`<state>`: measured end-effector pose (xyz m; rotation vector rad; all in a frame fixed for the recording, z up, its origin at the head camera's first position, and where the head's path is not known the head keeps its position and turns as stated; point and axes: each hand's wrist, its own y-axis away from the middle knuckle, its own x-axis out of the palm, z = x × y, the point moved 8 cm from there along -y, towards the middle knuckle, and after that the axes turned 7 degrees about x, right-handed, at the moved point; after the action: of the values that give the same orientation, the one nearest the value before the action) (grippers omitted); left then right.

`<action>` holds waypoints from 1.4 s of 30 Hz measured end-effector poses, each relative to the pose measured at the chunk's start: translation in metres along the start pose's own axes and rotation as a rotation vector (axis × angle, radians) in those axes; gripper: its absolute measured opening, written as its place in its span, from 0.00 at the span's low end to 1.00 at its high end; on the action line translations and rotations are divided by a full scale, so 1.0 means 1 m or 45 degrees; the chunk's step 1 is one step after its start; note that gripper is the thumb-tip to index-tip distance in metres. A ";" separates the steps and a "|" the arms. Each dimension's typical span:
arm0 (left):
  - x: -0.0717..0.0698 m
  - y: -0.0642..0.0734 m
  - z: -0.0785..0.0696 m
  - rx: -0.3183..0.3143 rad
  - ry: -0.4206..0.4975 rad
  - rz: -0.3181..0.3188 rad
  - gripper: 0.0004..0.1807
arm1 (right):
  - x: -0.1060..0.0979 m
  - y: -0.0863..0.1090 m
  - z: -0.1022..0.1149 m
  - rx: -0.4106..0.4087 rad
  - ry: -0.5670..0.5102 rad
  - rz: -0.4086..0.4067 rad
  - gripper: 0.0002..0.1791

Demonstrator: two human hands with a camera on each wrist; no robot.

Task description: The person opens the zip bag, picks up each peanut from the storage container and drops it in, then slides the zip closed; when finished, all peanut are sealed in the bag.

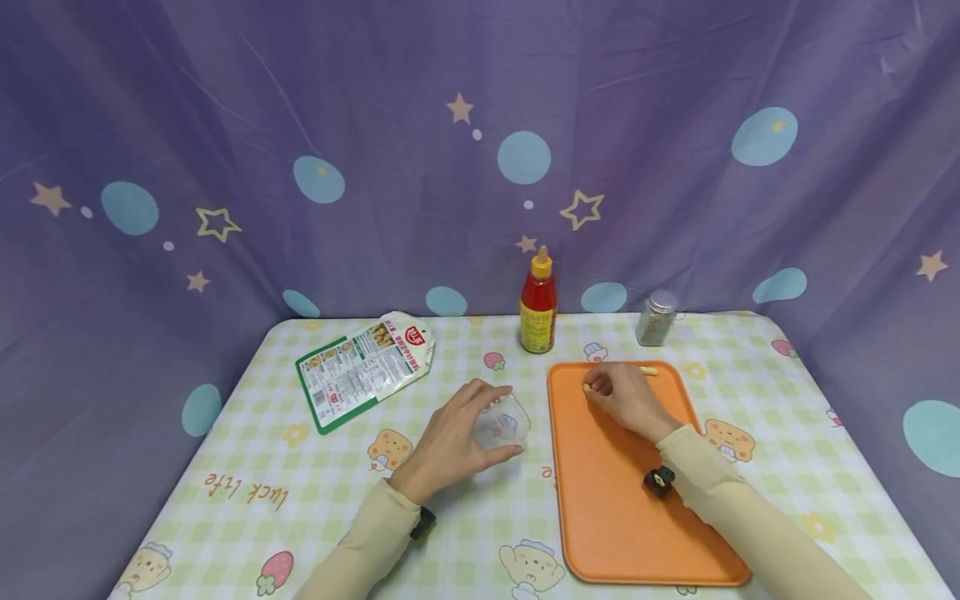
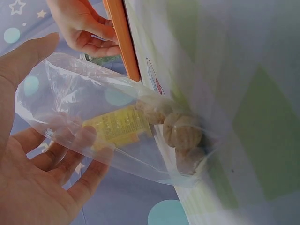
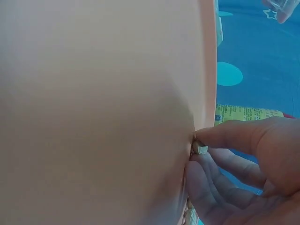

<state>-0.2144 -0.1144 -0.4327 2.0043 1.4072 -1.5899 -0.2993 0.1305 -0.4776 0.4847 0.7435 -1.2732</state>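
Observation:
My left hand (image 1: 455, 437) holds a clear plastic bag (image 1: 501, 423) left of the orange tray (image 1: 615, 533), thumb on one side and fingers on the other. In the left wrist view several brown, wrinkled, rounded lumps (image 2: 182, 130) sit at the far end of the bag (image 2: 70, 77). Over the tray's far left part, my right hand (image 1: 624, 398) pinches a small beige piece (image 3: 200, 149) between thumb and fingers, low at the tray surface. Another small beige piece (image 1: 648, 371) lies along the tray's far edge, just beyond this hand.
Behind the tray stand a red sauce bottle (image 1: 538, 304) with a yellow cap and a glass spice jar (image 1: 656, 318). A green and white food packet (image 1: 365, 367) lies at the back left. The checked tablecloth (image 1: 315, 483) covers the table; a purple curtain (image 1: 420, 75) hangs behind.

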 end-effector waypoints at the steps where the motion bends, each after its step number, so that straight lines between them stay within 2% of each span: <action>1: 0.000 0.000 0.000 0.001 -0.001 -0.002 0.43 | 0.000 0.000 0.000 -0.004 0.002 -0.002 0.05; 14: 0.000 0.000 -0.001 0.006 0.039 0.004 0.43 | 0.003 0.006 0.007 0.028 -0.034 0.001 0.06; 23: 0.000 0.001 -0.001 0.013 0.024 -0.006 0.43 | 0.007 0.021 0.047 -0.056 -0.104 -0.033 0.08; 32: 0.000 -0.001 -0.002 0.029 0.016 -0.027 0.43 | 0.012 0.034 0.086 -0.132 -0.226 -0.003 0.08; 42: 0.001 0.000 -0.002 0.003 0.010 -0.007 0.44 | 0.021 0.042 0.106 -0.176 -0.287 0.041 0.08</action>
<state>-0.2136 -0.1124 -0.4330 2.0118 1.4156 -1.5890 -0.2318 0.0529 -0.4239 0.2350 0.6255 -1.2137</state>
